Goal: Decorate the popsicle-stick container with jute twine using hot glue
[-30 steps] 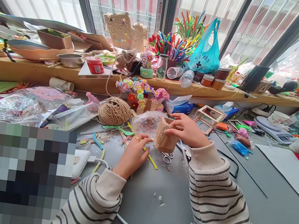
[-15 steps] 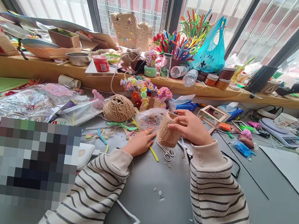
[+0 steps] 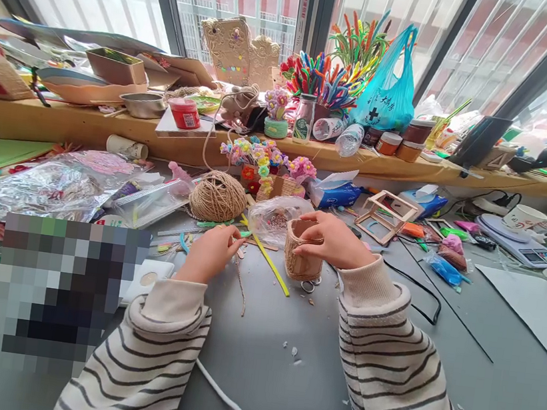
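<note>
My right hand (image 3: pixel 332 239) grips the rim of a small twine-wrapped box (image 3: pixel 302 262), thumb and fingers on its wall, with bare cardboard showing on the near right side. Scissors (image 3: pixel 312 285) lie mostly hidden under and behind the box. Left of it, my left hand (image 3: pixel 213 251) is closed in a pinch above the table; a short piece of twine (image 3: pixel 241 287) hangs or lies just right of its fingertips. Whether the fingers hold that twine is too small to tell. Behind my left hand sits a ball of twine (image 3: pixel 218 196).
A yellow pipe cleaner (image 3: pixel 270 264) lies between my hands. Beyond are a clear plastic bag (image 3: pixel 279 219), pipe-cleaner flowers (image 3: pixel 259 159) and a small wooden frame (image 3: pixel 387 216). A white cable (image 3: pixel 223 397) runs near the front, a kitchen scale (image 3: pixel 516 238) stands at right.
My left hand has moved left and toward me, from lying flat to a pinch. The box has shifted slightly left and lower with my right hand, and its opening now shows more.
</note>
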Tool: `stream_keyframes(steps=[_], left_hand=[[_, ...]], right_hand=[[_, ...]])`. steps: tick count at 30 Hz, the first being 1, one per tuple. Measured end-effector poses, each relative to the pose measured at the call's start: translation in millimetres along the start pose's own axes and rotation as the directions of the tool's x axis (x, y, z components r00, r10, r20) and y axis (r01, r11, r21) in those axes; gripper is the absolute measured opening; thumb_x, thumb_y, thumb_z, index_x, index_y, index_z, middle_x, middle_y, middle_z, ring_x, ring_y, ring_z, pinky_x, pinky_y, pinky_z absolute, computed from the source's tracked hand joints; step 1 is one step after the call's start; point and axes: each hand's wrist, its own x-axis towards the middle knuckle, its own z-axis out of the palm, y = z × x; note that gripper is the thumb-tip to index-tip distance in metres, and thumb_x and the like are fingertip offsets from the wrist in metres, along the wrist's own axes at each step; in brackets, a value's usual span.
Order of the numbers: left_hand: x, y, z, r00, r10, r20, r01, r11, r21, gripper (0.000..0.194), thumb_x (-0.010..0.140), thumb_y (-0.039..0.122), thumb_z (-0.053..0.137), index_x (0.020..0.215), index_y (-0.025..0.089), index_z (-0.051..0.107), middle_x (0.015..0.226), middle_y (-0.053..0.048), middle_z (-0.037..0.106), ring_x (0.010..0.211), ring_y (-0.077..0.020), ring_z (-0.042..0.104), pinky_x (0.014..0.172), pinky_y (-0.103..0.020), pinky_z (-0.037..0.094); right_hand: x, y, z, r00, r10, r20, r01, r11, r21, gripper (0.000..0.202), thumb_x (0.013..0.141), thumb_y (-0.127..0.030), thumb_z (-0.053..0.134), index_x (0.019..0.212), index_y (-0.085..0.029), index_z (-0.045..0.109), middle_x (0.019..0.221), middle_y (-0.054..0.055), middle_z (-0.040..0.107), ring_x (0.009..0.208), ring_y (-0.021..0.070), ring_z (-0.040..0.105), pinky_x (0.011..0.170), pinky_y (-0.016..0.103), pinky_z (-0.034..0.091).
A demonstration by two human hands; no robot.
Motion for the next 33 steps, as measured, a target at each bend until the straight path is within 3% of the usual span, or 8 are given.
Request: stream_keyframes(steps=[2,4,7,15,23,29,31,33], left_hand=[[-6,-1,-11.8,0.978,0.15,0.143,-0.145,0.989,-0.042,0.023,0.078,0.024,0.041,0.092,0.02,0.059,0.088,-0.005,0.06,0.083,-0.0193,0.057,0.074,-0.029,0.042],[-14,2,-20.6,0.916,0.284,0.283,-0.273,0.959,-0.08,0.029,0.07,0.017,0.048,0.097,0.02,0.058,0.096,-0.005,0.058,0.087,-0.0181,0.056,0.078,-0.028,0.041],[-26,10,-23.0,0.833,0.343,0.435,-0.334,0.937,-0.099,0.037,0.062,0.012,0.055,0.098,0.022,0.059,0.1,-0.005,0.056,0.088,-0.0184,0.056,0.077,-0.027,0.041],[-21,15,-5.9,0.785,0.339,0.519,-0.299,0.94,-0.162,0.008,0.06,0.013,0.059,0.064,0.019,0.064,0.071,0.0,0.062,0.068,-0.0147,0.055,0.062,-0.022,0.038],[-19,11,-5.8,0.699,0.498,0.513,-0.244,0.841,-0.483,0.014,0.069,0.029,0.057,0.073,0.017,0.064,0.072,0.001,0.065,0.066,-0.0112,0.053,0.058,-0.019,0.035],[-16,14,0.5,0.751,0.51,0.419,-0.179,0.768,-0.614,0.017,0.069,0.029,0.059,0.071,0.014,0.065,0.069,-0.001,0.065,0.064,-0.0103,0.052,0.059,-0.018,0.037],[-15,15,2.7,0.758,0.502,0.418,-0.144,0.753,-0.643,0.018,0.068,0.03,0.06,0.071,0.013,0.065,0.07,-0.002,0.065,0.065,-0.0112,0.053,0.06,-0.019,0.038],[-16,15,4.0,0.76,0.501,0.413,-0.116,0.731,-0.673,0.019,0.068,0.031,0.06,0.071,0.013,0.065,0.071,-0.003,0.066,0.068,-0.0122,0.055,0.062,-0.02,0.04]], right_hand=[[-1,1,-2,0.999,-0.014,0.046,0.014,1.0,-0.006,0.011,0.067,-0.026,0.065,0.067,-0.015,0.07,0.11,0.011,0.056,0.105,0.0224,0.05,0.086,0.034,0.04],[-3,1,-3,0.999,-0.012,0.049,0.013,1.0,-0.016,0.012,0.066,-0.026,0.067,0.068,-0.015,0.07,0.111,0.012,0.055,0.105,0.0233,0.05,0.086,0.034,0.04],[-4,1,-4,1.0,-0.026,0.007,0.026,0.999,-0.028,0.013,0.064,-0.027,0.068,0.068,-0.015,0.07,0.112,0.012,0.055,0.108,0.0251,0.048,0.088,0.036,0.039],[-2,1,-5,0.99,-0.095,-0.104,0.086,0.992,-0.094,0.007,0.066,-0.023,0.068,0.062,-0.016,0.069,0.106,0.011,0.057,0.11,0.0267,0.046,0.091,0.044,0.037],[-1,4,6,0.978,-0.169,-0.122,0.157,0.982,-0.106,0.01,0.064,-0.025,0.069,0.063,-0.015,0.068,0.115,0.013,0.052,0.114,0.0271,0.042,0.094,0.045,0.034],[-2,5,2,0.988,-0.137,-0.076,0.132,0.989,-0.064,0.014,0.061,-0.027,0.072,0.066,-0.015,0.067,0.111,0.013,0.055,0.111,0.0263,0.046,0.092,0.042,0.036],[-7,3,-3,0.978,-0.112,-0.174,0.106,0.993,-0.042,0.016,0.063,-0.03,0.07,0.069,-0.016,0.067,0.11,0.012,0.056,0.108,0.0251,0.048,0.091,0.042,0.037],[-19,-3,-2,0.919,-0.084,-0.385,0.081,0.996,-0.025,0.016,0.07,-0.032,0.063,0.072,-0.017,0.065,0.105,0.011,0.058,0.101,0.0226,0.051,0.088,0.041,0.04]])
